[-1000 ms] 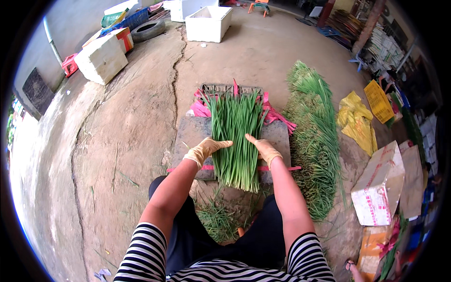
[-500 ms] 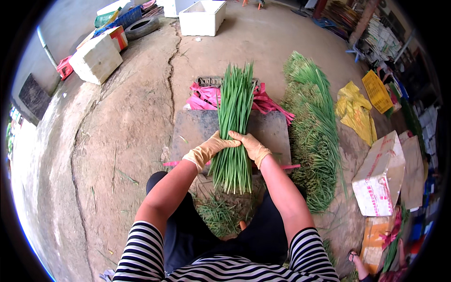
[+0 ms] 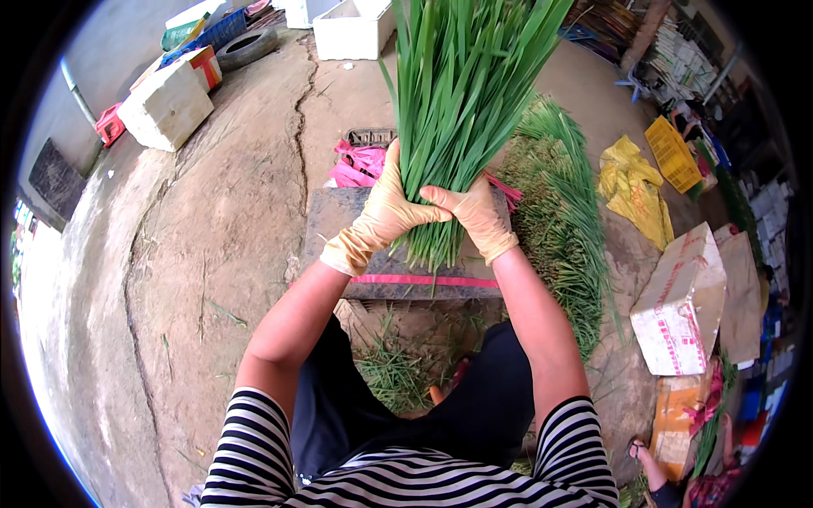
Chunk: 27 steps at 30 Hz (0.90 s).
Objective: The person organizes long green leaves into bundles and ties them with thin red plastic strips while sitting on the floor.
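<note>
Gripping the garlic-chive bundle (image 3: 471, 102) between left hand (image 3: 385, 209) and right hand (image 3: 476, 216), holding at twelve o'clock over the dark board (image 3: 332, 212); ideally squeezing evenly, levelling stem ends (image 3: 432, 251), probably wrapping the hidden far side.

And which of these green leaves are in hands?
The bunch gripped between left hand and right hand; the long heap at right and loose scraps below lie unheld.

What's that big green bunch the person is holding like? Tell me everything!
The green bunch is made of many long, thin, flat leaves, paler at their lower ends. It's squeezed narrow between the gloved left hand and right hand, thumbs across its front. Its top fans out past the picture's upper edge. The ends show above a grey board; I can't tell if they touch.
</note>
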Each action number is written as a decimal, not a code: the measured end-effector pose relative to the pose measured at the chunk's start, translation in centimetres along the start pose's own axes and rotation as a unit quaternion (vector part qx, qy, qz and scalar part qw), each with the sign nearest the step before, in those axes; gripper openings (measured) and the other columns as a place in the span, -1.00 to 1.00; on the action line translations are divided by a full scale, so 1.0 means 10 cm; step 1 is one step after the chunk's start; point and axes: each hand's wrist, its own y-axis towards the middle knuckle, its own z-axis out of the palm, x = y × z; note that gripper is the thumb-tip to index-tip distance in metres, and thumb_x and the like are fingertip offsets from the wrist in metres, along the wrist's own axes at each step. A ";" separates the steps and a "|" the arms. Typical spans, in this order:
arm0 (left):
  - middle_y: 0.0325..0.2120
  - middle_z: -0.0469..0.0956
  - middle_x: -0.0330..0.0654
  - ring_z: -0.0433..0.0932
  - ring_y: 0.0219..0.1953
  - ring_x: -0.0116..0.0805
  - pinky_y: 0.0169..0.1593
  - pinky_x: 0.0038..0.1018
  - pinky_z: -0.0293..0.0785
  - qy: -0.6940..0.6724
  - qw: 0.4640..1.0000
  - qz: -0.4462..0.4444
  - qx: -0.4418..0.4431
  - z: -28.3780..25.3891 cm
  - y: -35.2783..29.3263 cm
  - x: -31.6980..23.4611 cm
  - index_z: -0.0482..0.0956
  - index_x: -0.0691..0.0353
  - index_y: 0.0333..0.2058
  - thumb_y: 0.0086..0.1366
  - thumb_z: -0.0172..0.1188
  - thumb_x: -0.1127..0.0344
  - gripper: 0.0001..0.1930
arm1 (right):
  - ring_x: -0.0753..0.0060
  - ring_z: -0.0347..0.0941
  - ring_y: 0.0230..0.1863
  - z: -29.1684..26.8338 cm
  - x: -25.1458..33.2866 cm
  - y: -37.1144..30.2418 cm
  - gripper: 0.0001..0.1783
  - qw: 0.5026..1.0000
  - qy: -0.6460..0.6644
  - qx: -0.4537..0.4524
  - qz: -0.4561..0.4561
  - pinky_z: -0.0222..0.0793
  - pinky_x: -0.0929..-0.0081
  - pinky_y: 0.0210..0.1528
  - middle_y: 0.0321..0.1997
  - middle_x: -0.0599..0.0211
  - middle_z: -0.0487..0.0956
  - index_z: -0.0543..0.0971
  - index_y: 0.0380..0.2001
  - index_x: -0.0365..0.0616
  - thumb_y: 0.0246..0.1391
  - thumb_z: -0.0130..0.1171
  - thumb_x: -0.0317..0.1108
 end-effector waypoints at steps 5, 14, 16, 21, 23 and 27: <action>0.05 0.26 -0.11 0.24 0.08 -0.35 0.11 -0.44 0.21 0.097 0.994 0.037 0.039 -0.02 -0.14 0.35 -0.13 0.20 0.21 -0.40 0.56 0.26 0.22 | 0.52 0.39 -0.15 -0.06 -0.33 -0.14 -0.32 0.998 -0.050 0.013 -0.029 0.32 0.49 -0.07 -0.18 0.42 0.51 0.42 -0.12 -0.18 -0.39 0.48 -0.30; -0.07 0.40 -0.01 0.38 0.01 -0.20 0.03 -0.39 0.31 0.229 0.973 -0.010 0.037 -0.04 0.27 -0.20 0.04 0.25 0.14 -0.30 0.49 0.06 0.06 | 0.49 0.47 -0.26 -0.08 0.19 0.22 -0.44 0.997 -0.070 -0.008 0.014 0.36 0.55 -0.18 -0.27 0.36 0.57 0.48 -0.18 -0.27 -0.17 0.33 -0.07; -0.06 0.38 0.02 0.36 0.00 -0.27 0.03 -0.41 0.31 0.265 0.961 -0.072 0.043 -0.02 0.34 -0.22 0.04 0.36 0.14 -0.29 0.49 0.03 0.07 | 0.47 0.45 -0.20 -0.20 0.07 0.35 -0.41 0.994 0.052 -0.005 0.101 0.33 0.51 -0.11 -0.17 0.34 0.53 0.46 -0.12 -0.23 -0.12 0.26 -0.01; -0.07 0.37 0.12 0.41 -0.08 -0.25 -0.05 -0.43 0.38 0.112 0.952 -0.282 0.044 0.04 0.02 0.13 -0.01 0.53 0.13 -0.32 0.50 -0.03 0.17 | 0.38 0.39 -0.08 -0.26 -0.64 0.14 -0.37 0.949 0.118 -0.066 0.286 0.28 0.46 -0.02 -0.07 0.28 0.49 0.43 -0.05 -0.15 -0.05 0.15 0.12; -0.10 0.40 0.10 0.44 -0.13 -0.27 -0.11 -0.43 0.42 0.139 0.930 -0.340 0.024 -0.13 -0.22 0.66 -0.06 0.54 0.13 -0.31 0.51 0.02 0.18 | 0.37 0.41 -0.10 -0.14 -1.06 0.05 -0.35 0.937 0.122 -0.075 0.318 0.30 0.44 -0.06 -0.08 0.26 0.49 0.44 -0.06 -0.16 -0.07 0.15 0.13; -0.04 0.36 0.12 0.41 -0.02 -0.16 -0.03 -0.37 0.39 0.037 0.912 -0.406 -0.036 -0.09 -0.31 0.96 -0.21 0.38 0.21 -0.34 0.50 -0.06 0.29 | 0.38 0.36 -0.08 -0.25 -1.31 0.03 -0.28 0.930 0.040 -0.078 0.356 0.23 0.39 -0.02 -0.07 0.22 0.47 0.43 -0.04 -0.19 -0.09 0.13 0.19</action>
